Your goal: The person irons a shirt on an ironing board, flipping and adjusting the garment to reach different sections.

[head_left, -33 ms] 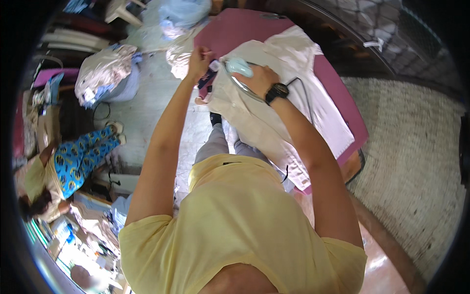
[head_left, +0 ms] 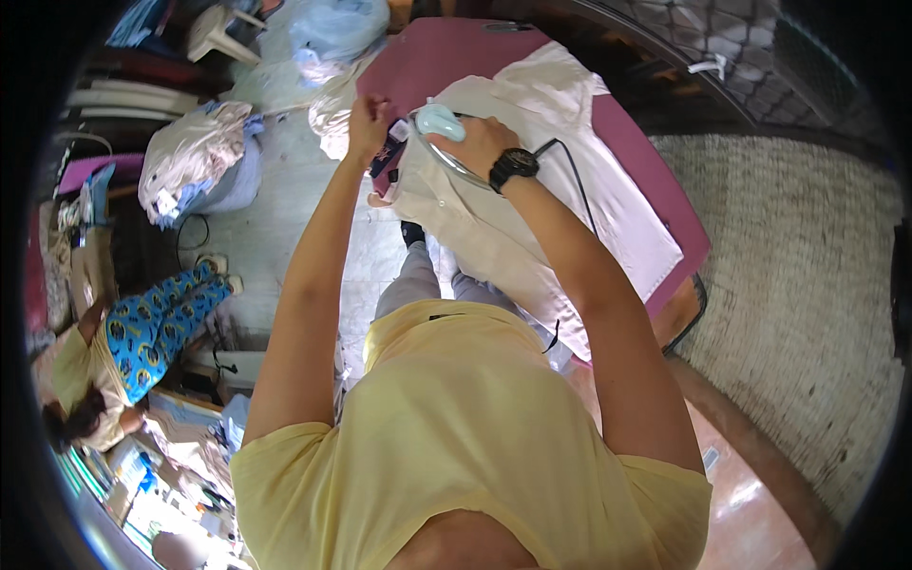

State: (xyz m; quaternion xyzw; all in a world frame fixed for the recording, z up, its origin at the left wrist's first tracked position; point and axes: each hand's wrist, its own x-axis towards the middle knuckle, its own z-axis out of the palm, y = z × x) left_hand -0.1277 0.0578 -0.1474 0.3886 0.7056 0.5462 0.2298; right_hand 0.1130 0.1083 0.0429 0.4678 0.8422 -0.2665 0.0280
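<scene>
My right hand, with a black watch on its wrist, grips a pale mint-green iron. The iron's plate rests on a pale pink shirt spread over a maroon ironing board. A dark cord runs back from the iron across the cloth. At the board's left edge, my left hand hovers with its fingers loosely curled; nothing shows in them. Just beside it lies a small dark strip with a white patch, close to the iron's side.
A heap of light clothes stands on the floor at left. Behind it are a pale stool and a bluish plastic bag. A person in blue patterned trousers is at far left. A woven mat lies at right.
The whole view has shifted slightly, so board, shirt and hands appear a little farther left. My left fingers look more curled. The iron stays on about the same part of the shirt.
</scene>
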